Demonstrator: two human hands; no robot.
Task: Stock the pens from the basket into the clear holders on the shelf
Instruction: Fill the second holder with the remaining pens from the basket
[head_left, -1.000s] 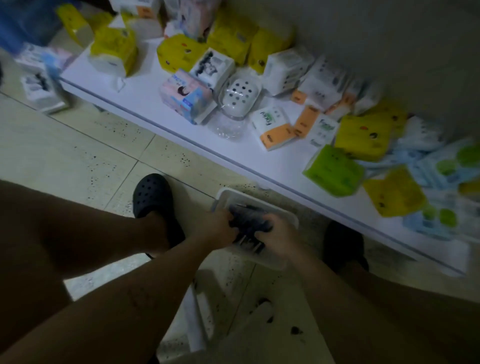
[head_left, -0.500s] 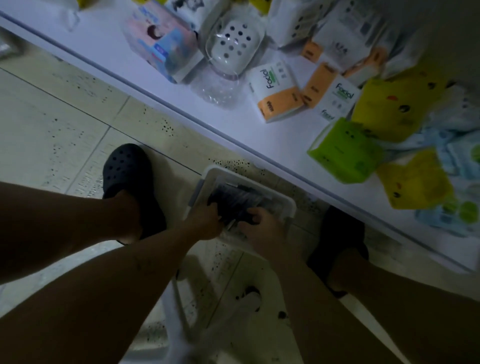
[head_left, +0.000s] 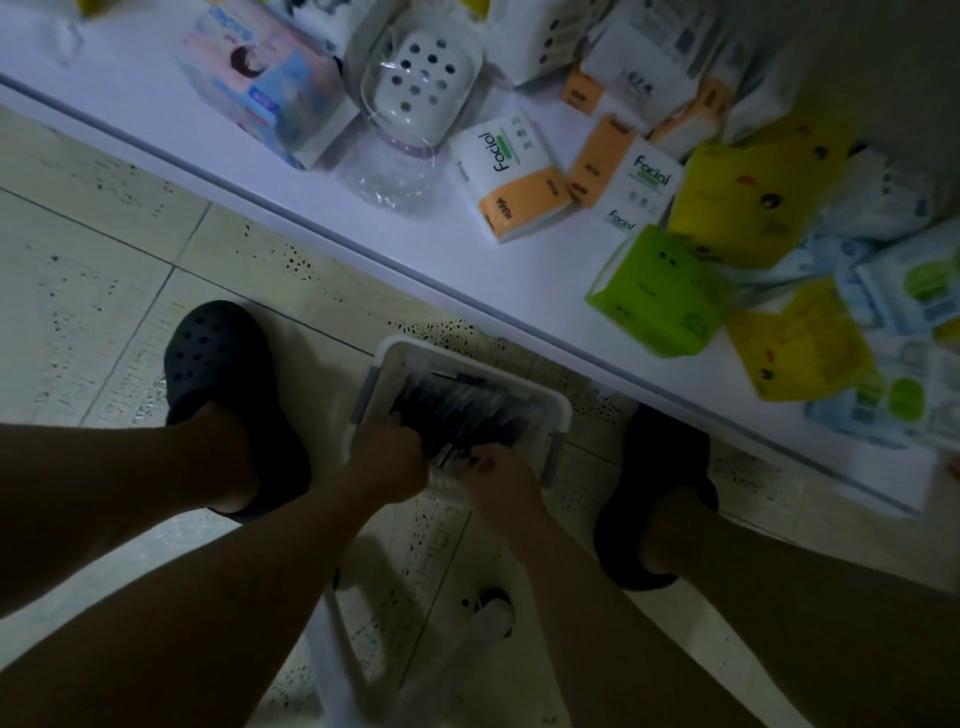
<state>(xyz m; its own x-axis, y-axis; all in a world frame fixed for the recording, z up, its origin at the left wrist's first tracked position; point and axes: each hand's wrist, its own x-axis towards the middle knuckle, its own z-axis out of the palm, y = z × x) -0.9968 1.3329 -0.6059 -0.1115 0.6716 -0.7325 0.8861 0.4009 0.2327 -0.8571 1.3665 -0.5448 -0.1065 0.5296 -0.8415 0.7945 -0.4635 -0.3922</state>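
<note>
the white basket (head_left: 545, 402) sits on the tiled floor between two dark clogs, just below the shelf edge (head_left: 467, 306), with a heap of dark pens (head_left: 462, 410) inside. the left hand (head_left: 387, 460) and right hand (head_left: 498, 480) reach in at its near side, fingers curled onto the pens' near ends. it is too dim and blurred to tell whether either hand has actually clenched any.

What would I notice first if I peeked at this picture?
Two hands, the left hand and right hand, dig into a white basket of dark pens on the floor between two black clogs. Above, a white shelf holds bright yellow and green tissue packs.
</note>
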